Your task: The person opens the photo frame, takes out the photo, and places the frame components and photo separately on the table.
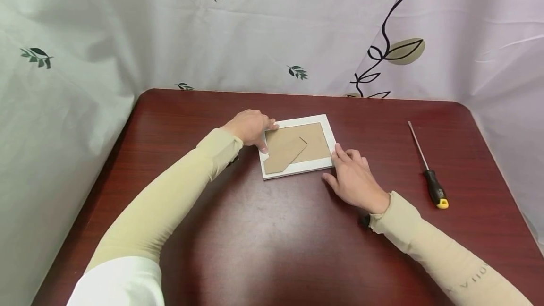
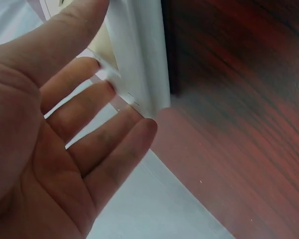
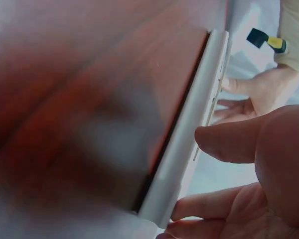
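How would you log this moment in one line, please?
left hand: touches white frame, left side | right hand: touches its right edge | screwdriver: on table, right side

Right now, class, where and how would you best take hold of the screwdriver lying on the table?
By the thick black-and-yellow handle, probably from above on the near side: the screwdriver lies flat, handle end nearer, its thin metal shaft pointing away.

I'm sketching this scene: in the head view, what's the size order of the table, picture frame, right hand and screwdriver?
By visible area, largest to smallest:
1. Table
2. Picture frame
3. Right hand
4. Screwdriver, long but thin, so it covers least
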### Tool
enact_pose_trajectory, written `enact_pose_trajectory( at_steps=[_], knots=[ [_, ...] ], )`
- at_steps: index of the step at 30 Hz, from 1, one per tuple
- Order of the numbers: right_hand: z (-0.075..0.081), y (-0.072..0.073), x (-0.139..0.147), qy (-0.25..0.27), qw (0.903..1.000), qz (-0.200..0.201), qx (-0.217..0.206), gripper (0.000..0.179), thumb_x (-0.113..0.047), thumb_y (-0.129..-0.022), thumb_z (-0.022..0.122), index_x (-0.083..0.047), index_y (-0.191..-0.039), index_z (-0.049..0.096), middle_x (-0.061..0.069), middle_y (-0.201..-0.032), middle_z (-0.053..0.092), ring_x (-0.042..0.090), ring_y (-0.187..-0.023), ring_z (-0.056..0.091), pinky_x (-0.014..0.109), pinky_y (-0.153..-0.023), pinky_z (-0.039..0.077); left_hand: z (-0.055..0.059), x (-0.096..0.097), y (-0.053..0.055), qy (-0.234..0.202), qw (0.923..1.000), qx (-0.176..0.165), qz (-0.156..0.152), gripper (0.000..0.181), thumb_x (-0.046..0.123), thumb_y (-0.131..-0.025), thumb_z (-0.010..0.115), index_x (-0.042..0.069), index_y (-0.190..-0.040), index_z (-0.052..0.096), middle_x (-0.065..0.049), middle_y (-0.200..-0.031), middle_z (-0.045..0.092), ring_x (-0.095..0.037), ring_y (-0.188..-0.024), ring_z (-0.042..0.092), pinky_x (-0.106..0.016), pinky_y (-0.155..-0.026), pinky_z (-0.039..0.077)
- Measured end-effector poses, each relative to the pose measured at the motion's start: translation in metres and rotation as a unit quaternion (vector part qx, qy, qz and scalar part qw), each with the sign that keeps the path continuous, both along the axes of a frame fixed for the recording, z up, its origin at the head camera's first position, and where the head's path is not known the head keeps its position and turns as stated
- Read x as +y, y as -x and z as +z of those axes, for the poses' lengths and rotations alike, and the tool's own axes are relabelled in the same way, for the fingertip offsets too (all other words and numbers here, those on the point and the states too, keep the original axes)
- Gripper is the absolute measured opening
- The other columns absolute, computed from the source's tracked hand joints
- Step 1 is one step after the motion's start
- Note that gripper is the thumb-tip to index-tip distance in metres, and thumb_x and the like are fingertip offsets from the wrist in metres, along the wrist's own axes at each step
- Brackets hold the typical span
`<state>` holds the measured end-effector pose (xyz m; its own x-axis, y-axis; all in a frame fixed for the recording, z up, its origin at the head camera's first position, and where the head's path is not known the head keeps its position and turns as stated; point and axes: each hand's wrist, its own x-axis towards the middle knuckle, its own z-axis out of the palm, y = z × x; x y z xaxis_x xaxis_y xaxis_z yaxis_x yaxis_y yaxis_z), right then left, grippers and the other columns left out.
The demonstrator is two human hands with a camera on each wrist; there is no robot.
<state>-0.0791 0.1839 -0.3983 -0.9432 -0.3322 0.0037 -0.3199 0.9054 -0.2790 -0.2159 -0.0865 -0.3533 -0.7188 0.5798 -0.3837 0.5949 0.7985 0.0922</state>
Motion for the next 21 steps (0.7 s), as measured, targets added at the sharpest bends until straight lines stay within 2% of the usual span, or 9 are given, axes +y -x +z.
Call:
enact_pose_trajectory(
  at_steps=[6, 14, 18, 21],
  knots=[
    [0.005, 0.009, 0.002, -0.009, 0.9999, -0.003, -0.009, 0.053, -0.024, -0.097, 0.065, 0.013, -0.135, 0.055, 0.032, -0.150, 0.040, 0.049, -0.119, 0.045, 0.054, -0.084, 0.038, 0.000, 0.001, -0.007, -0.006, 0.9999, 0.004, 0.014, 0.081, 0.041, -0.075, 0.088, 0.021, -0.146, 0.055, -0.003, -0.152, 0.049, -0.034, -0.133, 0.050, -0.045, -0.112, 0.037],
    [0.009, 0.026, 0.003, -0.009, 0.9999, 0.006, -0.003, 0.039, -0.019, -0.099, 0.058, 0.014, -0.118, 0.065, 0.034, -0.146, 0.044, 0.051, -0.104, 0.048, 0.056, -0.080, 0.043, -0.001, 0.003, -0.019, -0.026, 0.9986, 0.023, 0.038, 0.080, 0.044, -0.071, 0.090, 0.017, -0.141, 0.062, -0.002, -0.132, 0.066, -0.032, -0.116, 0.062, -0.047, -0.095, 0.051],
    [0.011, 0.036, 0.003, -0.014, 0.9998, 0.015, 0.004, 0.028, -0.016, -0.099, 0.056, 0.009, -0.096, 0.067, 0.034, -0.143, 0.047, 0.049, -0.097, 0.050, 0.054, -0.074, 0.044, -0.001, 0.004, -0.024, -0.032, 0.9976, 0.031, 0.052, 0.077, 0.046, -0.071, 0.089, 0.016, -0.138, 0.065, -0.004, -0.122, 0.071, -0.032, -0.109, 0.065, -0.048, -0.092, 0.052],
    [0.012, 0.043, 0.002, -0.017, 0.9996, 0.019, 0.007, 0.027, -0.014, -0.098, 0.054, 0.001, -0.077, 0.062, 0.033, -0.141, 0.049, 0.049, -0.096, 0.052, 0.052, -0.072, 0.044, -0.002, 0.004, -0.028, -0.039, 0.9965, 0.040, 0.063, 0.073, 0.047, -0.070, 0.090, 0.016, -0.132, 0.069, -0.005, -0.110, 0.074, -0.032, -0.102, 0.067, -0.048, -0.088, 0.053]
  ],
)
